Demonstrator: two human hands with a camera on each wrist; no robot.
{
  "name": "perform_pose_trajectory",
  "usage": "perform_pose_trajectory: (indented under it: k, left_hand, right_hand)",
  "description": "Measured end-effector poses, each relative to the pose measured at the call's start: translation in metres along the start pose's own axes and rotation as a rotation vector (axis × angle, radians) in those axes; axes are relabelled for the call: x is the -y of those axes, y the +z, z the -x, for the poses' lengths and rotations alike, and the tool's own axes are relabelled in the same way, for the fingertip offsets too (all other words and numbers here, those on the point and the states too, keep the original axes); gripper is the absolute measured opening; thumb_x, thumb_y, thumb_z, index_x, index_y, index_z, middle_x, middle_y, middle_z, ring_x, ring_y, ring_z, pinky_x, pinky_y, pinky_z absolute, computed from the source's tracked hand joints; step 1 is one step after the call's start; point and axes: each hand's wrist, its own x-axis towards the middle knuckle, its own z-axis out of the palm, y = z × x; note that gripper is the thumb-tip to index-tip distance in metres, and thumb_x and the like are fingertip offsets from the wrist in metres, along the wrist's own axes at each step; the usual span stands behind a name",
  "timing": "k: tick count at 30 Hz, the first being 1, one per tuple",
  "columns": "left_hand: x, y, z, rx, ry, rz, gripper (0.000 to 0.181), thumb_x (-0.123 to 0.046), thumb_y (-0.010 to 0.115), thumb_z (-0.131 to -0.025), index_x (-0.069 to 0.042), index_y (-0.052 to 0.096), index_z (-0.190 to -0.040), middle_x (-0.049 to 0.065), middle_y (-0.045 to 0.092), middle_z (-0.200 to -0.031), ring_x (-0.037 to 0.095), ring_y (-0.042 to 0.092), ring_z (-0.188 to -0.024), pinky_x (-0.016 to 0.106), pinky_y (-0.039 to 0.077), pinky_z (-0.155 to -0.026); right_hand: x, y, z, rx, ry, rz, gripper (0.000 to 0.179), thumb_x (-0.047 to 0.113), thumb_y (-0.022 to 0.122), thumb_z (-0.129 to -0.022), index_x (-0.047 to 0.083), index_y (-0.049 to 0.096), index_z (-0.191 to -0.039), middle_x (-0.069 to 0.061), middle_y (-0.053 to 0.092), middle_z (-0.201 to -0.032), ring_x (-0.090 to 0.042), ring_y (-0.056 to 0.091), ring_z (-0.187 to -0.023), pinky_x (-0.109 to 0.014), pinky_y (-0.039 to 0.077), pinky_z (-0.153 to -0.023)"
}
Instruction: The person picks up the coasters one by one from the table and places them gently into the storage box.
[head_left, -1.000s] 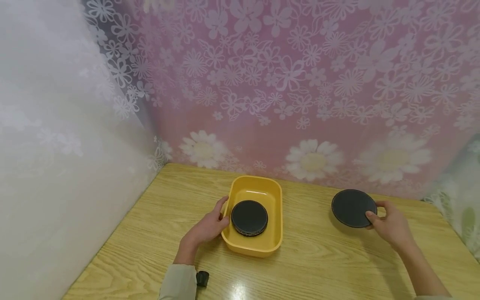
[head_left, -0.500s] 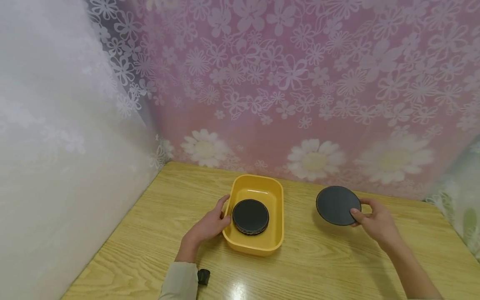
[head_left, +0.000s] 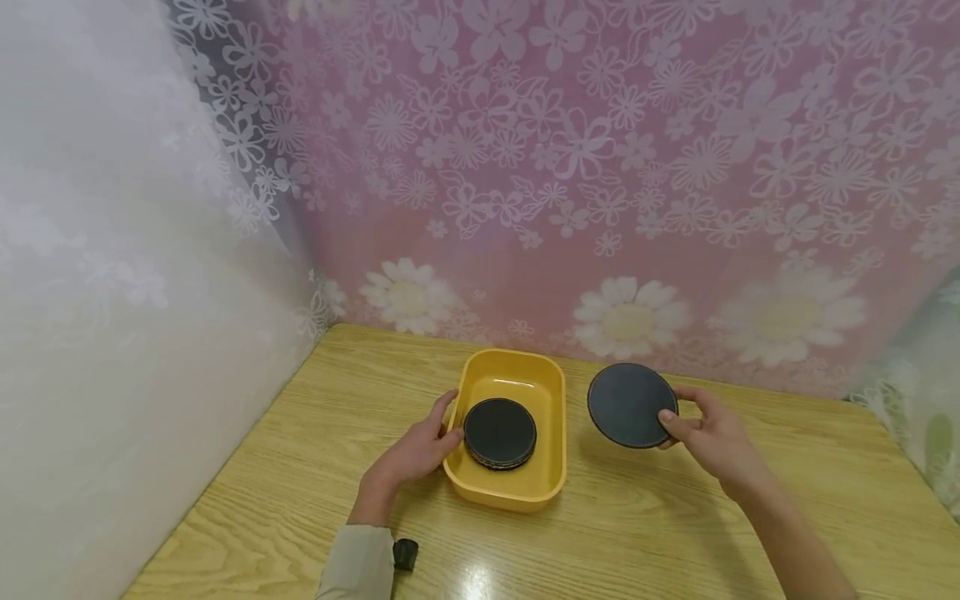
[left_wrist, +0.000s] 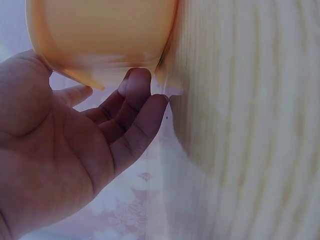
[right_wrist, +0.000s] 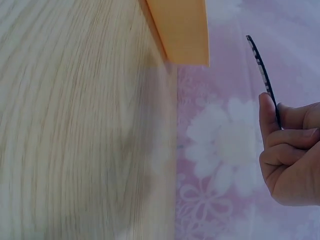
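Note:
My right hand [head_left: 716, 442] pinches a round black coaster [head_left: 628, 406] by its right edge, thumb on top, raised over the table to the right of a yellow plastic tub. Seen edge-on in the right wrist view, the coaster [right_wrist: 259, 62] is thin and slightly bowed. Inside the yellow tub [head_left: 559, 425] lies a stack of matching black coasters [head_left: 500, 431] with stitched edges. My left hand [head_left: 412, 450] holds the tub's left side, its thumb over the rim. In the left wrist view the fingers of the left hand [left_wrist: 65, 145] curl along the tub's outer wall.
A wood-grain table [head_left: 615, 533] carries the tub. Behind it hangs a pink floral curtain [head_left: 525, 208], and a pale sheet [head_left: 135, 333] closes off the left side. A small black object [head_left: 405, 554] shows at the left sleeve [head_left: 357, 562].
My right hand has carried the coaster leftward, closer to the tub. My left hand, the tub and the stack inside have stayed in place.

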Motion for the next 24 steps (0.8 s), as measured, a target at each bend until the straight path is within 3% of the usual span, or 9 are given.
perform_pose_trajectory:
  k: [10,15,24]
  left_hand:
    - [0.001,0.000,0.000,-0.017,0.019,-0.032,0.063,-0.029,0.044,-0.107,-0.016,0.015,-0.160,0.019,0.062,-0.123,0.026,0.062,-0.107,0.049,0.045,-0.097]
    - [0.001,0.000,0.000,-0.016,0.023,-0.031,0.062,-0.029,0.044,-0.107,-0.015,0.016,-0.161,0.016,0.063,-0.118,0.024,0.062,-0.103,0.047,0.046,-0.095]
    - [0.001,0.000,-0.001,-0.017,0.022,-0.048,0.062,-0.029,0.044,-0.106,-0.015,0.016,-0.160,0.015,0.064,-0.112,0.021,0.062,-0.094,0.043,0.047,-0.088]
  right_hand:
    - [0.025,0.033,-0.007,0.056,-0.029,-0.050,0.060,0.024,0.058,-0.102,-0.005,0.033,-0.147,-0.013,0.074,-0.083,-0.024,0.070,-0.083,-0.055,0.043,-0.093]
    - [0.031,0.048,-0.013,0.089,-0.038,-0.073,0.056,0.019,0.058,-0.102,-0.005,0.035,-0.146,-0.013,0.074,-0.086,-0.028,0.071,-0.081,-0.046,0.045,-0.087]
    - [0.043,0.071,-0.029,0.138,-0.044,-0.104,0.049,0.014,0.058,-0.101,-0.004,0.041,-0.143,-0.015,0.074,-0.092,-0.034,0.071,-0.079,-0.051,0.046,-0.090]
